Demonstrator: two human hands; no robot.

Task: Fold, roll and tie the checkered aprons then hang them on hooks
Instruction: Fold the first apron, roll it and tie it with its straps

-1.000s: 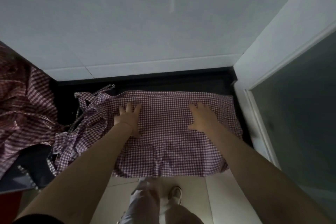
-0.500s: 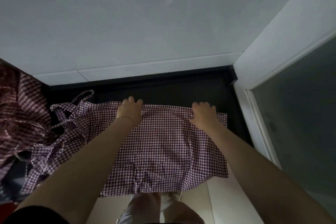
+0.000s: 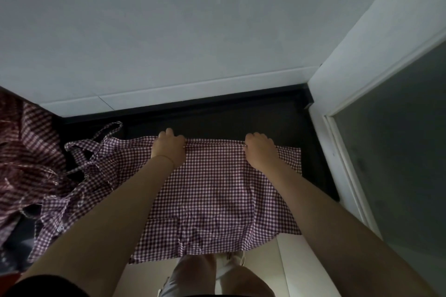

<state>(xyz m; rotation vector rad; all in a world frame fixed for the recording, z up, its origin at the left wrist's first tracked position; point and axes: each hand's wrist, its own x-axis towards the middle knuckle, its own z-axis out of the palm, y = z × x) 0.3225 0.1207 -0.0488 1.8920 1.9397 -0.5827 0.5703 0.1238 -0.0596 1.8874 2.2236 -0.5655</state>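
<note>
Two hands on one apron [image 3: 212, 190] | left hand [image 3: 169, 148] and right hand [image 3: 259, 150] each pinch its far edge | apron spread on dark worktop [image 3: 241, 120], near edge hanging off front | straps [image 3: 96, 142] trail left | more aprons [image 3: 26, 164] heaped at left edge

- Both hands, left hand [image 3: 169, 149] and right hand [image 3: 259, 152], go from lying flat to gripping the apron's [image 3: 217, 195] far edge.
- That edge now sits nearer the person, and more cloth overhangs the counter front.
</note>
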